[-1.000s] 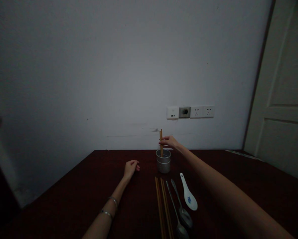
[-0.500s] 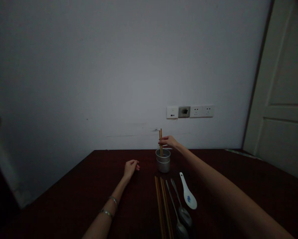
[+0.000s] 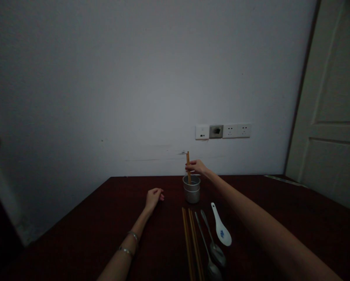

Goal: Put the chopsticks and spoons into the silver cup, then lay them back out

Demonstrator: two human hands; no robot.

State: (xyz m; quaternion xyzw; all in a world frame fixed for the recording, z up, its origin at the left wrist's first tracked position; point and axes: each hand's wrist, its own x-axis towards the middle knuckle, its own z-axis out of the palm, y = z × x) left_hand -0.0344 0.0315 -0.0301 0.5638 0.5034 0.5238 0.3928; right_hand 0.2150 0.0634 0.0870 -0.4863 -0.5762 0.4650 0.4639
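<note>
My right hand (image 3: 196, 166) is closed around a pair of wooden chopsticks (image 3: 188, 158), whose lower ends are inside a grey metal cup (image 3: 191, 194). The cup stands upright near the back of the table. To its left, my left hand (image 3: 154, 196) rests on the tabletop with its fingers loosely curled and nothing seen in them. In front of the cup lie more wooden chopsticks (image 3: 189, 242), then two metal spoons (image 3: 214, 253) side by side. A white spoon (image 3: 222, 230) with a blue mark lies to their right, beneath my right forearm's left side.
The dark red table (image 3: 99, 222) reaches back to a grey wall (image 3: 151, 86). Sockets (image 3: 236, 131) are set in the wall above the cup. A pale door (image 3: 335, 156) stands on the right. A flat strip (image 3: 284, 181) lies at the back right edge.
My right hand has shifted very slightly left, and the tops of the held chopsticks now sit closer together. My left hand and the laid-out utensils have stayed put.
</note>
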